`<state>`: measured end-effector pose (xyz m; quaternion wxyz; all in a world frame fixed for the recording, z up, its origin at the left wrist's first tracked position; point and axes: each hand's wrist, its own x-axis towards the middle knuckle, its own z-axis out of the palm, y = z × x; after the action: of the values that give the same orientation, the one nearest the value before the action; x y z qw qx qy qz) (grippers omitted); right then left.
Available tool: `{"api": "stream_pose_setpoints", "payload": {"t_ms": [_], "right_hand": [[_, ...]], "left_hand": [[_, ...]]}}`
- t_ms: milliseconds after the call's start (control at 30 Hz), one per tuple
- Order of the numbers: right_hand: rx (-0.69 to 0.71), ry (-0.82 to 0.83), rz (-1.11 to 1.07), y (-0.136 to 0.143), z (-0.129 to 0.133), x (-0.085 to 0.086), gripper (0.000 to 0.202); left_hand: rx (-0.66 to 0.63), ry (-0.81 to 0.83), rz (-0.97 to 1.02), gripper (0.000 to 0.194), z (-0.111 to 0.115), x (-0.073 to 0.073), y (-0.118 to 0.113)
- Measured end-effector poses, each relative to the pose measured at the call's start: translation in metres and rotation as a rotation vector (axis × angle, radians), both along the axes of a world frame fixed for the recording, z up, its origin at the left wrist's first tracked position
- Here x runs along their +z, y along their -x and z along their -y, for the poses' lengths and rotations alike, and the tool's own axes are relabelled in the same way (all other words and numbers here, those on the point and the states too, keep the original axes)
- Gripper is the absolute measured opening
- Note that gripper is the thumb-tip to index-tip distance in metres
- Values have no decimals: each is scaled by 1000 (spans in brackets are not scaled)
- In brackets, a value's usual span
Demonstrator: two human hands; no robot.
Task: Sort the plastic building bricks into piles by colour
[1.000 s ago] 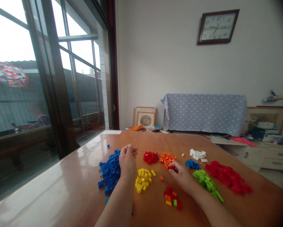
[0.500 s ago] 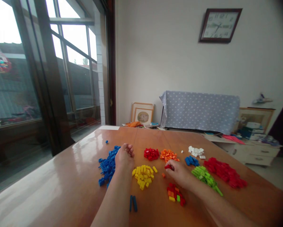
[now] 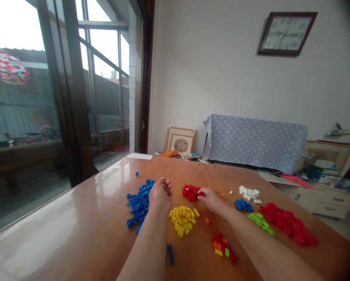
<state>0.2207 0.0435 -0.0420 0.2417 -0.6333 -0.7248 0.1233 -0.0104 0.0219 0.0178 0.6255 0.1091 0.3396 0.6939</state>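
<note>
My right hand (image 3: 212, 199) reaches to the right edge of a small red brick pile (image 3: 190, 192). Its thumb and fingers are pinched, with a red toy brick (image 3: 200, 193) at their tips. Partly behind that hand lies an orange brick pile (image 3: 221, 194). My left hand (image 3: 160, 194) is closed, its fingers curled in; what they hold, if anything, is hidden. It sits beside the blue brick pile (image 3: 140, 203). Between my forearms lie yellow bricks (image 3: 182, 219). A mixed cluster of red, orange, yellow and green bricks (image 3: 222, 246) lies nearer me.
On the right are white bricks (image 3: 249, 192), a small blue group (image 3: 243, 205), light green bricks (image 3: 261, 222) and a long red pile (image 3: 288, 222). A lone orange brick (image 3: 208, 221) and a dark blue strip (image 3: 171, 254) lie on the wooden table (image 3: 89, 218).
My right hand has moved forward and left, from before the orange pile to the small red pile. My left hand keeps its curled pose. The view has turned slightly left.
</note>
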Motion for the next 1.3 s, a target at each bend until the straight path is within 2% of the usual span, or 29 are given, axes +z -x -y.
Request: {"api": "stream_pose_setpoints", "payload": {"t_ms": [200,367,467,700,867,1067,1300], "right_hand": [[-50,13,52,-4,3,-6,13],[-74,-18,84,0,1,-1,19],[-50,-11,93,3,-2,3,23],[4,8,125,3,3,8,21],[-45,-1,154,2,8,11,34],[-114,17,229,-1,8,11,22],[-115,84,308,3,14,8,19]], "left_hand": [[-20,15,-4,5,0,-1,-2],[-24,17,-8,5,1,1,-3],[-22,21,-12,4,1,0,-3],[-27,25,-16,4,0,0,-4],[-29,20,-18,6,0,0,-4],[-32,15,-26,6,0,0,-4],[-31,28,-38,6,1,1,-4]]}}
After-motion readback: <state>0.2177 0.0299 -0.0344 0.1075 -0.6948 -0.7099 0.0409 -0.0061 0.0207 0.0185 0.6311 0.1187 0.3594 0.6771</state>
